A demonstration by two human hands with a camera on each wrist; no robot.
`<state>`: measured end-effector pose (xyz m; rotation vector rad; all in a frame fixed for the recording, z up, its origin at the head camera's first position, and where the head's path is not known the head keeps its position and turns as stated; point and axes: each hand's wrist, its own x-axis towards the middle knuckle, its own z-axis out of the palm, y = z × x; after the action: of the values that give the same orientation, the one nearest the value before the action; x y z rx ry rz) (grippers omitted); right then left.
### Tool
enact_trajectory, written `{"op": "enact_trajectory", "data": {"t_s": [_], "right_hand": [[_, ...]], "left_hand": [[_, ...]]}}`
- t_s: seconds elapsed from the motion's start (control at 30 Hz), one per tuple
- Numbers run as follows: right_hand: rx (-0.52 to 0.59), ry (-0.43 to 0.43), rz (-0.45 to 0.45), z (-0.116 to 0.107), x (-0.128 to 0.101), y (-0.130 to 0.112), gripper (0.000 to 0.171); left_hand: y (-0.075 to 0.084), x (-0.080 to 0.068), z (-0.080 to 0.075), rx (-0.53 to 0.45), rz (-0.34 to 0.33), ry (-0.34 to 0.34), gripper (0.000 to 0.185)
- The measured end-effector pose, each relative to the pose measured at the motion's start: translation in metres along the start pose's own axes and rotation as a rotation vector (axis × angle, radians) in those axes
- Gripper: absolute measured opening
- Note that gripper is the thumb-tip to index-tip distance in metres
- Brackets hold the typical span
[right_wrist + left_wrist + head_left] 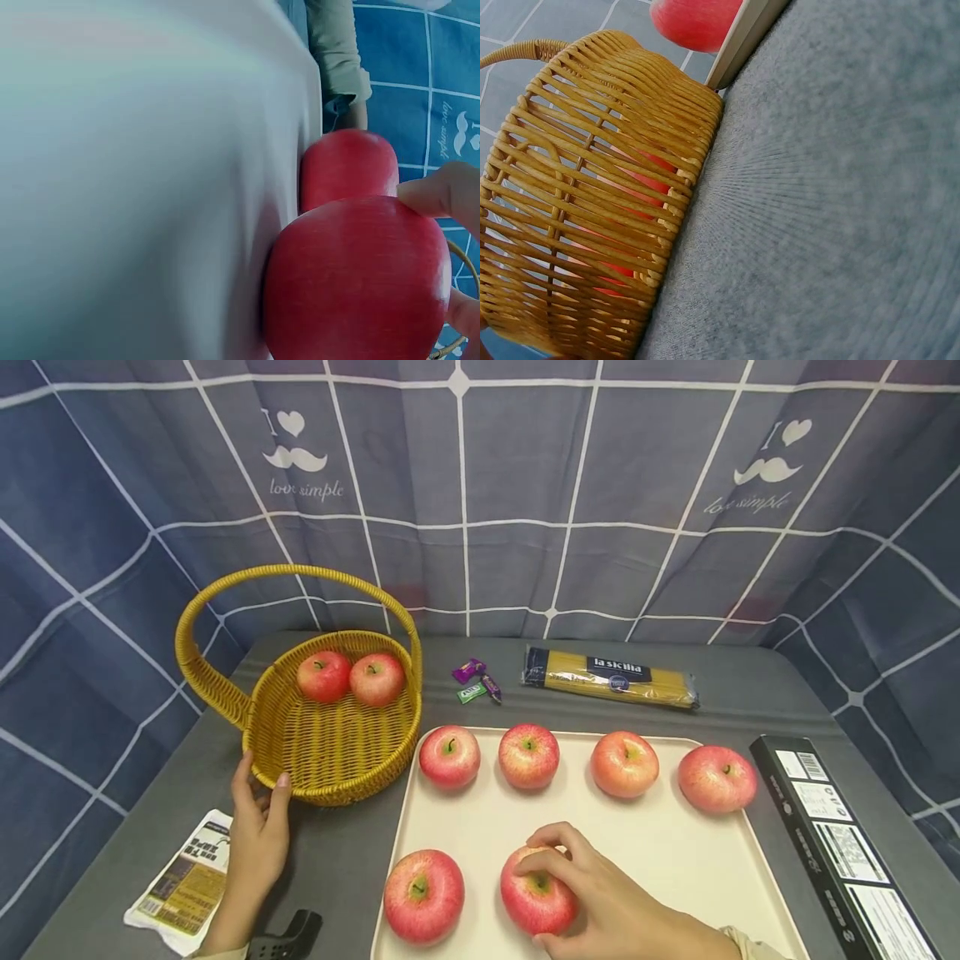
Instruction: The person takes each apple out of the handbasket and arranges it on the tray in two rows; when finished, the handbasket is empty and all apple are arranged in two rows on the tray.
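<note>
My right hand [592, 889] grips a red apple [536, 893] on the cream tray [675, 868], its fingers and thumb spread around the fruit. In the right wrist view that apple [356, 281] looks large, with another apple [349, 169] behind it. To its left on the tray lies one more apple [423, 897]. My left hand [258, 835] touches the near left side of the yellow wicker basket [337, 743] with its fingertips. Two apples, a left one [324, 677] and a right one [377, 680], lie inside. The left wrist view shows the basket's woven side [592, 202], with the hand mostly out of frame.
Several apples line the tray's far edge, the rightmost [717, 779] at the corner. Behind are wrapped candies [472, 672] and a pasta pack [611, 677]. A long black box [840, 843] lies right of the tray, a white-and-brown pouch [187, 885] beside my left forearm.
</note>
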<state>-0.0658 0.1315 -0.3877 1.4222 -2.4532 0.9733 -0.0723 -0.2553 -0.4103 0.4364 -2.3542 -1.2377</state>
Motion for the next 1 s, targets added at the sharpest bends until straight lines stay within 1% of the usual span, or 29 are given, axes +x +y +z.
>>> {"op": "enact_trajectory", "data": {"t_s": [0.17,0.27,0.3,0.4,0.5,0.6,0.73,0.8,0.9,1.0], "right_hand": [[-0.035,0.008,-0.012,0.001,-0.004,-0.002,0.055],[-0.060,-0.011,-0.001,-0.003,-0.004,-0.004,0.055],[-0.069,-0.025,0.012,-0.004,-0.004,-0.004,0.056],[-0.083,-0.088,0.100,-0.010,-0.005,-0.007,0.065],[-0.099,-0.123,0.187,-0.017,-0.004,-0.007,0.072],[-0.108,-0.102,0.182,-0.023,0.004,-0.004,0.070],[-0.071,-0.068,0.172,-0.036,0.025,0.000,0.058],[-0.054,-0.052,0.192,-0.041,0.039,-0.001,0.055],[-0.026,-0.041,0.212,-0.048,0.069,-0.003,0.054],[0.065,-0.051,0.205,-0.049,0.106,0.001,0.054]], "left_hand": [[-0.001,0.001,-0.001,0.011,0.011,0.001,0.061],[0.000,0.001,0.000,0.005,0.013,-0.001,0.061],[0.000,0.001,0.000,0.005,0.012,-0.001,0.061],[0.001,0.000,0.000,-0.005,0.011,-0.005,0.061],[0.001,0.000,0.000,-0.007,0.008,-0.007,0.061],[0.001,0.000,0.001,-0.005,0.006,-0.002,0.061],[0.002,-0.001,0.001,0.010,-0.002,0.005,0.061],[0.001,-0.001,0.001,0.010,-0.002,0.002,0.061],[0.000,-0.002,0.001,0.002,0.001,-0.005,0.061],[0.000,0.000,0.000,-0.009,0.008,-0.010,0.062]]}}
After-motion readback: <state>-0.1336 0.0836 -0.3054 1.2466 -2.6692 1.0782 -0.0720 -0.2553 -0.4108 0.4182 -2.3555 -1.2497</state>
